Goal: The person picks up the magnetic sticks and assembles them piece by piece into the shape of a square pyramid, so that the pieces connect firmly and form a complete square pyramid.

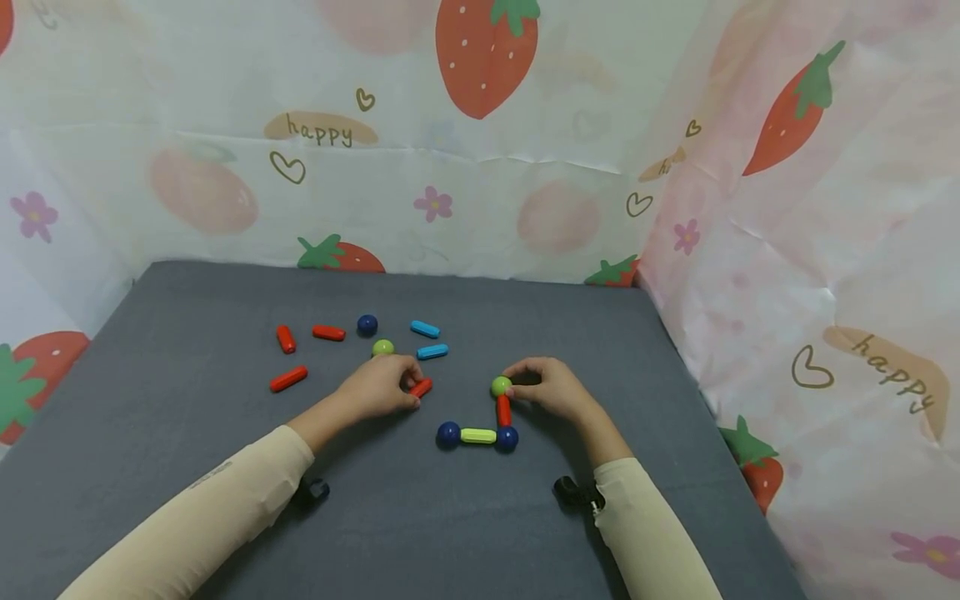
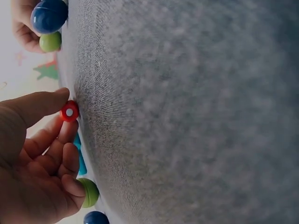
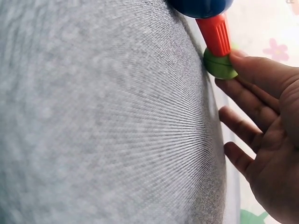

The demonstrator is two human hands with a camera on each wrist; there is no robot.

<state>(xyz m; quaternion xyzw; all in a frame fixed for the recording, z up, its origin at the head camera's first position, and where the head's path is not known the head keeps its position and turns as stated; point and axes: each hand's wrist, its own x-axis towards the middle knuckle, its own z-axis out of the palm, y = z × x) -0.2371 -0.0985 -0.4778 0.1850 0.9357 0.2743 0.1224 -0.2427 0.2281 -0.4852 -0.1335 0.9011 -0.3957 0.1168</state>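
Note:
My left hand (image 1: 384,385) pinches a short red rod (image 1: 422,387) between thumb and fingers, low over the grey cloth; in the left wrist view the end of this rod (image 2: 69,112) shows a pale dot. My right hand (image 1: 553,388) holds a green ball (image 1: 502,386) with thumb and fingertips. From that ball another red rod (image 1: 504,410) runs to a dark blue ball (image 1: 507,439). A yellow-green rod (image 1: 478,436) joins this corner to a second blue ball (image 1: 448,435), so the pieces form an L lying on the cloth.
Beyond my left hand lie a loose green ball (image 1: 383,347), a blue ball (image 1: 367,325) and two light blue rods (image 1: 432,352). Three red rods (image 1: 288,378) are scattered to the left. The grey table (image 1: 420,533) meets a strawberry-print curtain (image 1: 465,225) at the back and sides.

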